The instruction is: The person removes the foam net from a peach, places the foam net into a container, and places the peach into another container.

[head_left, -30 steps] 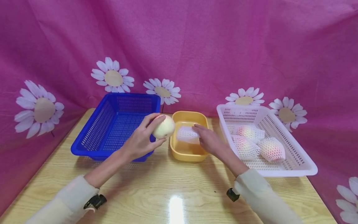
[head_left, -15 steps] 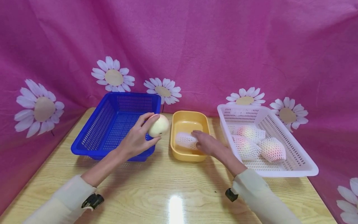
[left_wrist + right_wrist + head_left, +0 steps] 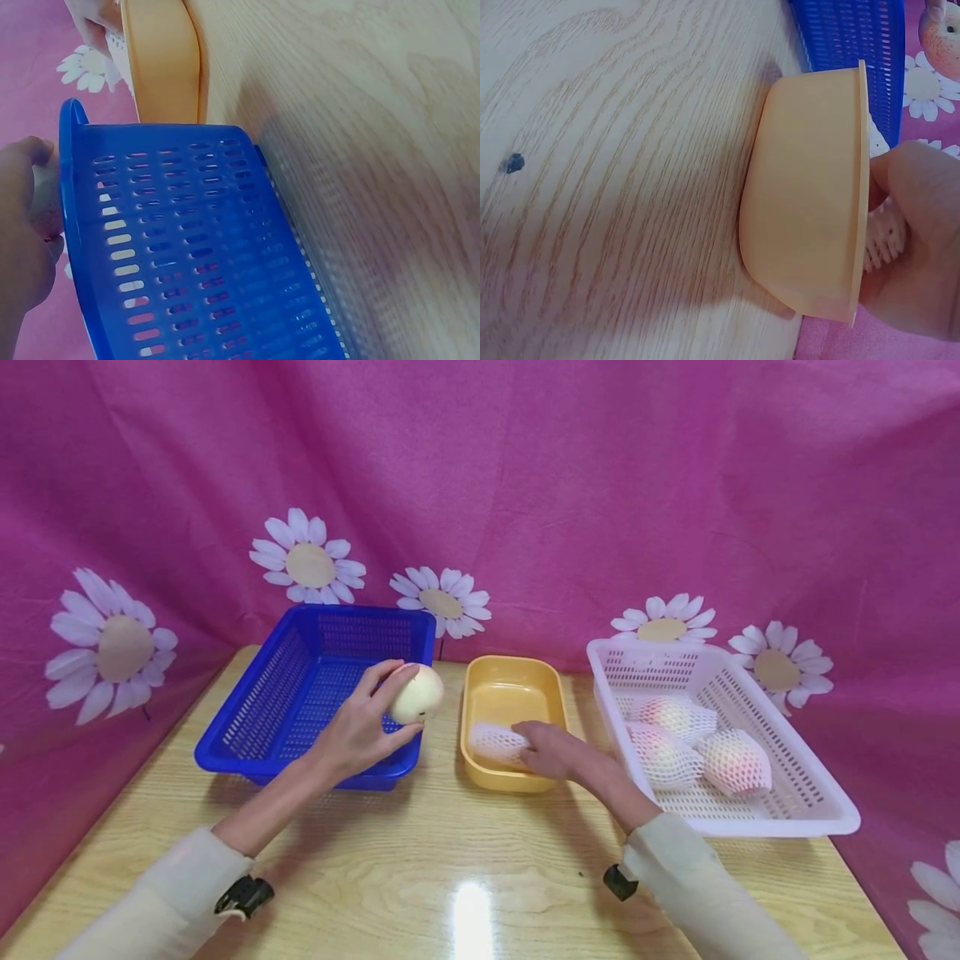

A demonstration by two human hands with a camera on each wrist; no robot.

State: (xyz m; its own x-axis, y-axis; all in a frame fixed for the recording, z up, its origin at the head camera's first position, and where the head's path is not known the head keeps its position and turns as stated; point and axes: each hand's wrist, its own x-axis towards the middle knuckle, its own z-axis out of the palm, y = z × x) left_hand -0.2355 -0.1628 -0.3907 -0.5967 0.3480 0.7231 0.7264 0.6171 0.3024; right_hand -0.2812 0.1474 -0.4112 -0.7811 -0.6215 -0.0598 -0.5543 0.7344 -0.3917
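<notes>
My left hand [image 3: 358, 727] grips a pale peach [image 3: 418, 695] with a pink blush, held over the right edge of the blue basket [image 3: 225, 763]. Fingers lie over its top and the thumb is below. In the head view my right hand [image 3: 553, 750] reaches into the yellow tub [image 3: 513, 783], pinching a white foam fruit net [image 3: 495, 742] low inside it. The right wrist view shows the net [image 3: 885, 236] partly behind the tub's rim, with the right thumb and palm around it. From the left wrist, the peach [image 3: 46, 199] is mostly hidden by the hand and basket.
At the right stands a white basket [image 3: 780, 825] with several peaches [image 3: 733, 762] in foam nets. A wooden table [image 3: 390, 877] carries all the containers. Behind them hangs a magenta cloth [image 3: 525, 510] printed with daisies. A small dark speck [image 3: 513, 163] marks the tabletop.
My left hand has moved left with the peach, from beside the tub to over the blue basket's edge. My right hand has lowered the foam net deeper into the tub.
</notes>
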